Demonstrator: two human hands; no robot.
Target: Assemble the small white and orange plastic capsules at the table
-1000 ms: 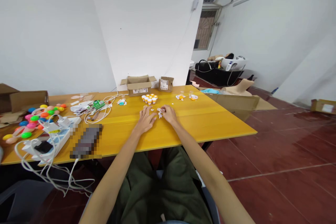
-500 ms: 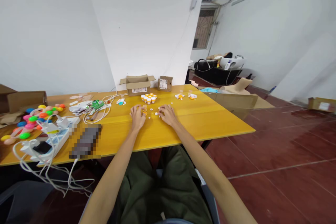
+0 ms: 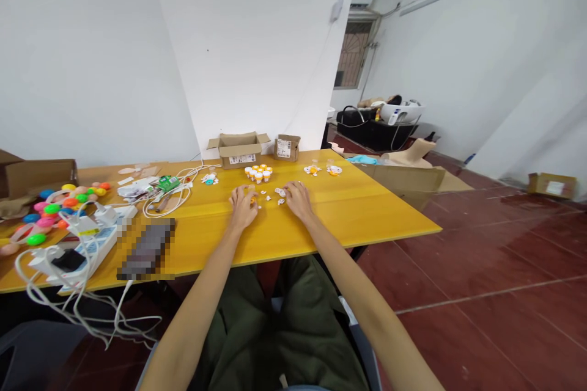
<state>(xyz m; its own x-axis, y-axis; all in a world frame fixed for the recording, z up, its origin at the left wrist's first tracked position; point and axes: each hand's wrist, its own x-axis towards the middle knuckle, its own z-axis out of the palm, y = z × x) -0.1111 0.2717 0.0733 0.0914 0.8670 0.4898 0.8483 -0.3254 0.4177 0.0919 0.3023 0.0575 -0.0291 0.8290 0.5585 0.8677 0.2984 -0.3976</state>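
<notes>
On the yellow table [image 3: 367,211], my left hand [image 3: 242,211] rests with its fingers curled round a small orange-and-clear piece [image 3: 252,199], mostly covered by the fingers. My right hand [image 3: 297,200] is a little to the right, fingers bent and drawn together at a cluster of small white pieces [image 3: 280,193]. Whatever lies between its fingertips is too small to make out. A few more tiny white bits [image 3: 268,198] are scattered between the two hands. Just beyond them stands a tight group of small orange containers with white tops [image 3: 259,175].
An open cardboard box [image 3: 238,159] and a smaller box [image 3: 287,149] stand at the back. Small piles of parts lie at right [image 3: 313,170] and left [image 3: 210,179]. A power strip [image 3: 103,244], cables, a blurred-out phone [image 3: 149,247] and colourful balls [image 3: 50,220] occupy the left.
The right hand has shifted slightly right, and several white pieces now show loose beside its fingertips. The left hand stays about where it was, its fingers covering more of the orange-and-clear piece.
</notes>
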